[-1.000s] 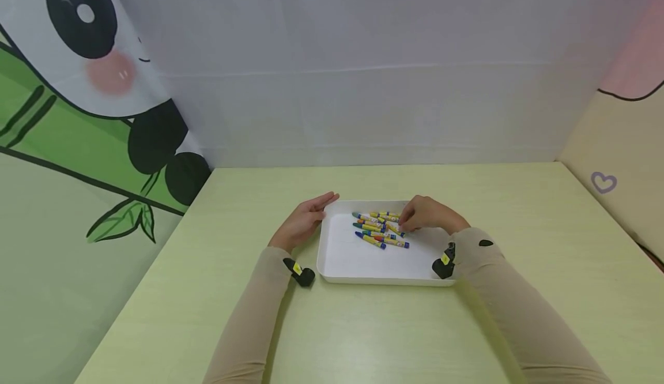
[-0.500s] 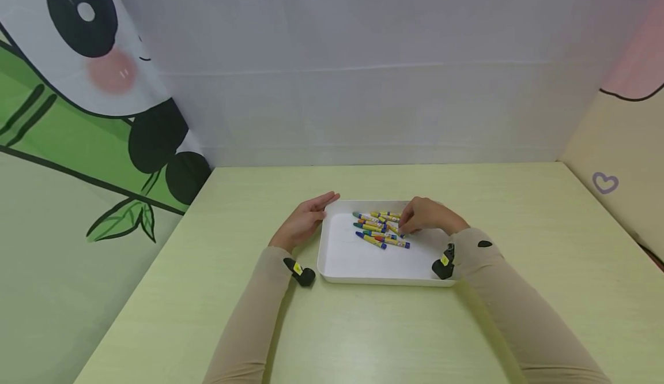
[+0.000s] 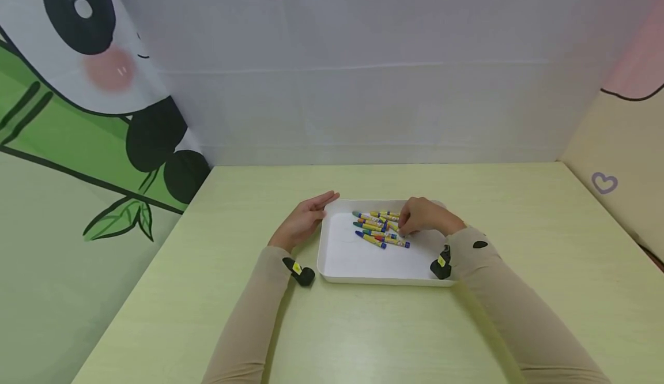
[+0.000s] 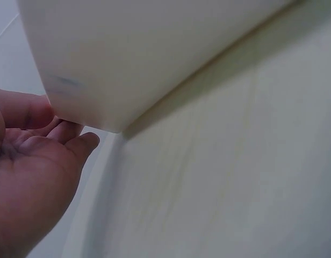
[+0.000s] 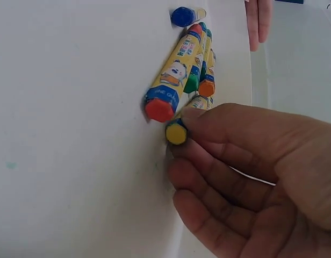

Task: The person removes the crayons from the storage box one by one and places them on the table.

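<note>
Your right grip pinches one yellow-ended crayon between thumb and fingertips, beside at least seven other crayons, their overlap preventing an exact count, in one white tray at lower centre of the frame, its upper-left corner touched by your left grip, fingers extended.

- Left forearm angles inward
- Left hand: fingers extended
- Right forearm slants inward
- Right hand: knuckles up, thumb and index finger pinching
</note>
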A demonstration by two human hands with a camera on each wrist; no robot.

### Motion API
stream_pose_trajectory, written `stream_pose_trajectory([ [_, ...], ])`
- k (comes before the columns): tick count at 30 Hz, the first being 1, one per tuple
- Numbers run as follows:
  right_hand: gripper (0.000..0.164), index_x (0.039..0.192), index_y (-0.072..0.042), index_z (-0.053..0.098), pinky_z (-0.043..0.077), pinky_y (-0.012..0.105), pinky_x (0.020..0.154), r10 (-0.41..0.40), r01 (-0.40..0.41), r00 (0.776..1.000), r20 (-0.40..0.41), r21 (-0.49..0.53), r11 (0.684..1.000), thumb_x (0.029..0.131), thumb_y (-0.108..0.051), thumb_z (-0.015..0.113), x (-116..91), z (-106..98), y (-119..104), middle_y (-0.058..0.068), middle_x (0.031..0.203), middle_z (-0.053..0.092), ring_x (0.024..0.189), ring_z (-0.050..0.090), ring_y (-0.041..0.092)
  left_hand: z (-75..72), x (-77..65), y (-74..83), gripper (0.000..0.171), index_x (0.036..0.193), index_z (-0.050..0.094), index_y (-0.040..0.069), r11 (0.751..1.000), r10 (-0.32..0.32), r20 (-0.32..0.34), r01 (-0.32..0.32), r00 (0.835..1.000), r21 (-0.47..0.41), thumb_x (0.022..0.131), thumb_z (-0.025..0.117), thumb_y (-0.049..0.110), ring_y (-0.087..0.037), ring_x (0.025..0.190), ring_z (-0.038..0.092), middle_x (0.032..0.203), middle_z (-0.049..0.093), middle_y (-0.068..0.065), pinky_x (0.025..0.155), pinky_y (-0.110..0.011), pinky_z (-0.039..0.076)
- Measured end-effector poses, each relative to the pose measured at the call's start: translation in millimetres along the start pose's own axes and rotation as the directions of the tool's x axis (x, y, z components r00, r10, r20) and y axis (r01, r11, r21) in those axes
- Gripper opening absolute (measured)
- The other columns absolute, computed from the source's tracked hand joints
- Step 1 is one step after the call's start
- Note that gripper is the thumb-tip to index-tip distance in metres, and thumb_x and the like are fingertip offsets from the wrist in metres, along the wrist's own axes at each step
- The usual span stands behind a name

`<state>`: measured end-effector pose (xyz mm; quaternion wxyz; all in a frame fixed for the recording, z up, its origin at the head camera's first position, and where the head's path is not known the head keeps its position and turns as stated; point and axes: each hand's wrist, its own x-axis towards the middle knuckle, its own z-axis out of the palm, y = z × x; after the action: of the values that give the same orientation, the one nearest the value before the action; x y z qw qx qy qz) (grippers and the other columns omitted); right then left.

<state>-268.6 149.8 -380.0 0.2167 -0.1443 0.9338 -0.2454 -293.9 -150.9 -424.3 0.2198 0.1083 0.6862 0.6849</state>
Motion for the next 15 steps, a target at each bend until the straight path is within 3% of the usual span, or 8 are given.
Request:
stream_pose_trajectory([
  [15, 0.006, 0.083, -0.007, 0.072, 0.042, 0.023, 0.061, 0.005, -0.006, 1.000, -0.030, -0.035, 0.999, 0.083, -0.012, 0.070, -0.2, -1.6, 3.2, 0.001, 0.077, 0.064, 0.069, 0.053, 0.014, 0.3, 2.4, -3.0, 0.057, 0.152, 0.028, 0.011, 1.000, -0.001, -0.020, 0.001, 1.000, 0.008, 0.099, 0.032, -0.008, -0.015, 0.148, 0.020, 0.155, 0.035, 0.004, 0.119, -0.039, 0.021],
])
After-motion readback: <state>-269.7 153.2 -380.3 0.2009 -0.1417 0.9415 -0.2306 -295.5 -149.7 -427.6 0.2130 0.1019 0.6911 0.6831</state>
